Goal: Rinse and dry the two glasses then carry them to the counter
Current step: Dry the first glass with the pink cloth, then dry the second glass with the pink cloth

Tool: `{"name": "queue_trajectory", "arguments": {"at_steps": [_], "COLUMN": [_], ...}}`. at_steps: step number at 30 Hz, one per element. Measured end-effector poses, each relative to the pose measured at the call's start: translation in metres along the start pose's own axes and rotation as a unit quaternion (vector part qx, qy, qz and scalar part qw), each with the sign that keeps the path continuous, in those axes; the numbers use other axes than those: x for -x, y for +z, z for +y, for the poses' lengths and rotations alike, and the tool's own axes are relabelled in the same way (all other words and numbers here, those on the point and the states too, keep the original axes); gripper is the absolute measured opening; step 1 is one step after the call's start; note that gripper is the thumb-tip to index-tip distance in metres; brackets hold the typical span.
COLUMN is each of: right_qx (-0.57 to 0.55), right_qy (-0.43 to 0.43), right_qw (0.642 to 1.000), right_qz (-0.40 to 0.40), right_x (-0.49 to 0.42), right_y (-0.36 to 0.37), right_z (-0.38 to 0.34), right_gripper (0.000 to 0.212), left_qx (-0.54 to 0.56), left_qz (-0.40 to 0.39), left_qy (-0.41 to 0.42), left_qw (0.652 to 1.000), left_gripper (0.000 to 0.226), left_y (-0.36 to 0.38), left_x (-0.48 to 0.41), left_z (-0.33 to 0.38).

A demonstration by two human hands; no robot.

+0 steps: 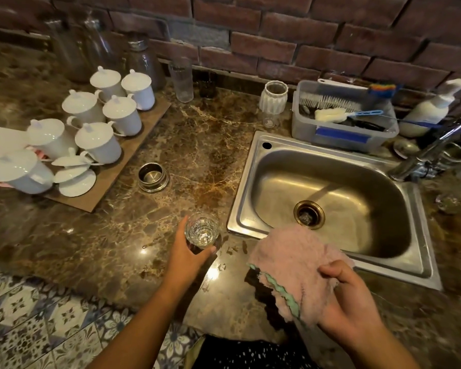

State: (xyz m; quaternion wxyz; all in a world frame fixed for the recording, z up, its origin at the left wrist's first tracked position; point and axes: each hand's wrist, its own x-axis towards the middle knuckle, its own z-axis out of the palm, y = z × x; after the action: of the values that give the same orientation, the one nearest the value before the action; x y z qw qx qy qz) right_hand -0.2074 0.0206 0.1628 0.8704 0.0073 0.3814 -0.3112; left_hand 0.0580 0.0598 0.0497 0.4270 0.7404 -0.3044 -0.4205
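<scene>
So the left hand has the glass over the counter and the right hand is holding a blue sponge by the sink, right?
Not quite. The head view shows the right hand holding a pink cloth with a green edge, not a blue sponge. The rest stands: the left hand grips the clear glass over the marble counter, just left of the steel sink.

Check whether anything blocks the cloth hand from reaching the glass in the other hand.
Nothing visible does. The left hand holds the glass upright over the marble counter, left of the sink. The right hand holds the pink cloth beside it, with only bare counter between them.
</scene>
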Motion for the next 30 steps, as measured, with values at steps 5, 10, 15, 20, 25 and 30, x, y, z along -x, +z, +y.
{"name": "queue_trajectory", "arguments": {"at_steps": [5, 10, 15, 20, 25, 30], "right_qx": [0.003, 0.003, 0.006, 0.025, 0.017, 0.006], "right_qy": [-0.005, -0.016, -0.021, -0.028, -0.053, -0.086], "right_qw": [1.000, 0.999, 0.996, 0.991, 0.984, 0.984], "right_qz": [-0.011, -0.040, -0.085, -0.126, -0.171, -0.156], "right_x": [0.012, 0.037, 0.066, 0.097, 0.123, 0.142], "right_y": [-0.012, -0.035, -0.064, -0.092, -0.126, -0.153], "right_z": [-0.015, -0.048, -0.088, -0.124, -0.164, -0.186], "right_gripper": [0.110, 0.095, 0.083, 0.083, 0.091, 0.086], "left_qx": [-0.042, -0.083, 0.123, 0.228, 0.144, -0.074], "left_qz": [0.085, 0.111, -0.088, -0.293, -0.324, -0.271], "left_qy": [-0.021, 0.055, -0.001, -0.171, -0.078, 0.144], "left_qw": [0.995, 0.989, 0.989, 0.913, 0.932, 0.949], "left_gripper": [0.107, 0.083, 0.038, 0.033, 0.029, 0.014], "left_y": [0.003, 0.039, 0.133, 0.209, 0.245, 0.285], "left_x": [0.034, 0.077, 0.105, 0.121, 0.126, 0.138], "left_z": [0.032, 0.105, 0.157, 0.177, 0.193, 0.226]}}
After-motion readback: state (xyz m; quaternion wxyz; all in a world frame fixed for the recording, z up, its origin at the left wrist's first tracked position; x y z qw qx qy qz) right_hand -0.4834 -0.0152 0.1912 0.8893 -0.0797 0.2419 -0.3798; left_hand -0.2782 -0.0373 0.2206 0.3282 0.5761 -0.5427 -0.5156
